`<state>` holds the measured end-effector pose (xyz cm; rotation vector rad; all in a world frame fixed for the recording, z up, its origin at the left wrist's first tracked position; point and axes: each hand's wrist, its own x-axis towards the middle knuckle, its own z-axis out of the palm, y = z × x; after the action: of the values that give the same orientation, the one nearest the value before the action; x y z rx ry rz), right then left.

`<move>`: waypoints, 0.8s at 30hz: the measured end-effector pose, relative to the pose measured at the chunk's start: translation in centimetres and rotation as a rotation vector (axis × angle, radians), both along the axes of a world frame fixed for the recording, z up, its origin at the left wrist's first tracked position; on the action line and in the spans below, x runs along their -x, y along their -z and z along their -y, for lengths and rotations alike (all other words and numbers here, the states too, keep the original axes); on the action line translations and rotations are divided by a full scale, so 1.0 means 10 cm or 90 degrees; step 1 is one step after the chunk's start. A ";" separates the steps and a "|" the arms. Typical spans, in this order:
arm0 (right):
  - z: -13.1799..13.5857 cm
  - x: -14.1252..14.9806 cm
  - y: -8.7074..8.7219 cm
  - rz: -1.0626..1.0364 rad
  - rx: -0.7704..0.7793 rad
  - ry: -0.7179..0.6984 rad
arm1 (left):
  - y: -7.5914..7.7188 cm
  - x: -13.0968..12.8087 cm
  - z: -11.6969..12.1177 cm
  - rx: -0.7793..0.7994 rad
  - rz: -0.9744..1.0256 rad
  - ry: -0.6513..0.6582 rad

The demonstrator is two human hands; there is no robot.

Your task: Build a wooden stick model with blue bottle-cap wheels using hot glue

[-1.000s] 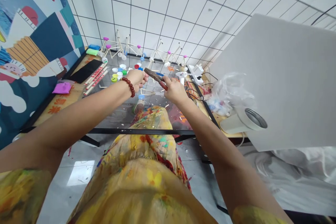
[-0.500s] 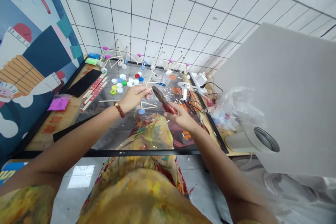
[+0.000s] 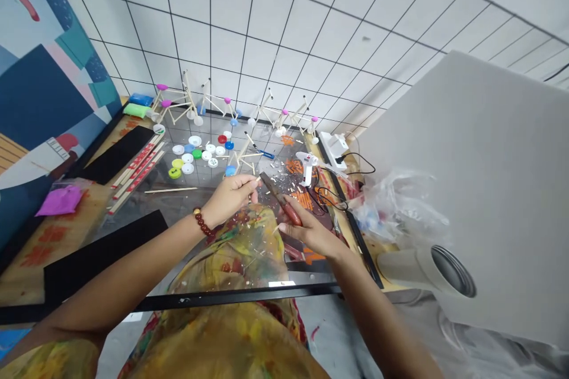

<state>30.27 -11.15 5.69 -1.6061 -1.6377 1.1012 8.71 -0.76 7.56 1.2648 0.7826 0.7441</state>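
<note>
Along the far edge of the worktop (image 3: 57, 237) stand stick-built models (image 3: 178, 98) with pink and blue caps, against a white tiled wall (image 3: 275, 29). Loose bottle caps (image 3: 195, 154) lie left of centre. A white hot glue gun (image 3: 306, 166) lies right, near a crumpled plastic bag (image 3: 395, 204); a purple packet (image 3: 60, 200) sits left.

Metal pliers (image 3: 272, 189) with glossy red grips (image 3: 292, 214), matt wooden sticks (image 3: 171, 190), glossy plastic caps (image 3: 194, 141)

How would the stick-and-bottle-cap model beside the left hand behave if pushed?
The stick-and-bottle-cap model would probably tip easily, standing on small caps; its thin sticks look light and stiff, but could snap if pushed hard.
</note>
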 end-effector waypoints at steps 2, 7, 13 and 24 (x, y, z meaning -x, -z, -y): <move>-0.02 -0.04 0.00 -0.025 0.030 0.020 | 0.01 -0.04 -0.03 -0.004 -0.016 -0.003; -0.05 -0.14 -0.02 -0.047 0.076 0.020 | 0.04 -0.13 -0.11 0.008 -0.036 0.005; -0.07 -0.20 0.01 -0.089 0.139 0.026 | 0.02 -0.20 -0.19 0.048 -0.054 0.020; -0.16 -0.14 -0.09 0.149 0.015 -0.019 | 0.03 -0.26 -0.25 0.129 -0.093 0.085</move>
<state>31.67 -9.52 6.54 -1.7869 -1.8093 0.9799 11.27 1.77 7.23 1.1840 0.8601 0.4565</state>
